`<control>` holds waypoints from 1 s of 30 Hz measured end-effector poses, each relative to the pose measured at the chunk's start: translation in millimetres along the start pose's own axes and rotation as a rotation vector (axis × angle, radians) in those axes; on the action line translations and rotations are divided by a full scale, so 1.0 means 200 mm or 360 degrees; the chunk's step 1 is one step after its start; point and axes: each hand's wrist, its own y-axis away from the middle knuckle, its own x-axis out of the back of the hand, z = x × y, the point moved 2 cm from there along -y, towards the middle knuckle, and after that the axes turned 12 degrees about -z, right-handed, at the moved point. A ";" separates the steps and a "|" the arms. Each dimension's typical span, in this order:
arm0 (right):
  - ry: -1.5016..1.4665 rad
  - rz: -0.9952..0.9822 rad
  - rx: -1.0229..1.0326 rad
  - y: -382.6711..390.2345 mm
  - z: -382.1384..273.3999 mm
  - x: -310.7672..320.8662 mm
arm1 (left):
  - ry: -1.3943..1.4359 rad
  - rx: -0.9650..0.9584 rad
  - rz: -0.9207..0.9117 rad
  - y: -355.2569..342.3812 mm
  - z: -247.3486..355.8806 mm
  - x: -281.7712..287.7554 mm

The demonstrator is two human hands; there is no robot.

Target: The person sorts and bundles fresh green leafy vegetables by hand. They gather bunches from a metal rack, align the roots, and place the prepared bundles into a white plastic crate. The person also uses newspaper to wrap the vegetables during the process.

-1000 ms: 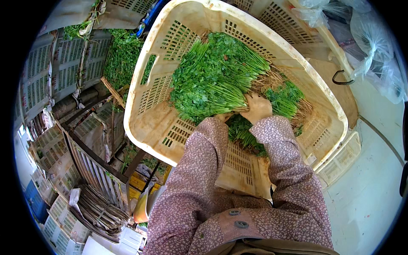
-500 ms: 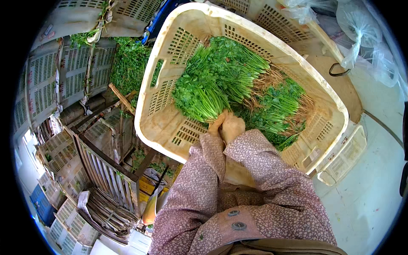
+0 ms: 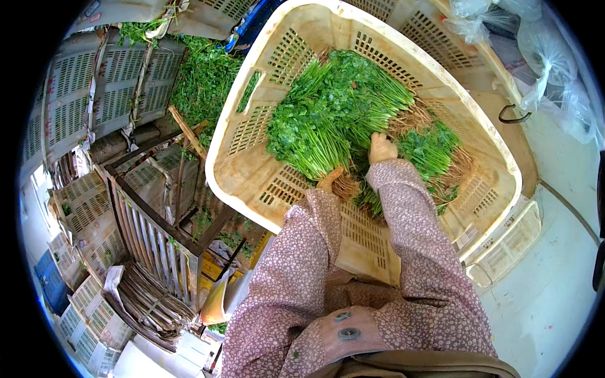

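Observation:
Bunches of leafy green coriander (image 3: 340,94) with pale brown roots lie in a large, cream-coloured plastic crate (image 3: 435,66). At the near left of the pile, my left hand (image 3: 329,179) is closed on the stems of one coriander bunch (image 3: 309,142), just above its roots. My right hand (image 3: 382,148) is further in and to the right, fingers curled down between the bunches. Whatever its fingertips hold is hidden. A smaller bunch of coriander (image 3: 430,148) lies to the right of that hand, roots pointing right. Both forearms reach over the crate's near side.
Several slatted crates (image 3: 120,82) stand at the left, with more greens (image 3: 205,79) beyond them. A dark metal frame (image 3: 161,236) and a stack of flattened material (image 3: 148,296) are at lower left. Clear plastic bags (image 3: 545,60) hang at the upper right, above a pale surface (image 3: 535,315).
My hands were together at the bunch's stem end. The right hand has moved away to the right and further in; the left stays at the stems, and the bunch's roots now show.

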 end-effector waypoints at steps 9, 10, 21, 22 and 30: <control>-0.0953 -0.0141 0.0552 0.38 -0.03 0.21 | 0.0162 -0.0371 -0.0343 -0.02 -0.02 -0.09; -0.1108 -0.0102 0.0580 0.43 -0.06 0.22 | 0.0174 -0.0366 -0.0367 -0.01 0.00 -0.07; -0.0479 0.0042 0.0423 0.66 -0.24 0.24 | -0.0721 -0.0448 -0.0553 -0.16 0.05 0.21; -0.0417 0.0125 0.0375 0.66 -0.26 0.16 | -0.0860 -0.0532 -0.0574 -0.17 0.05 0.22; -0.1749 -0.0278 0.0115 0.51 0.23 0.39 | -0.0293 0.0020 0.0239 0.05 0.10 -0.03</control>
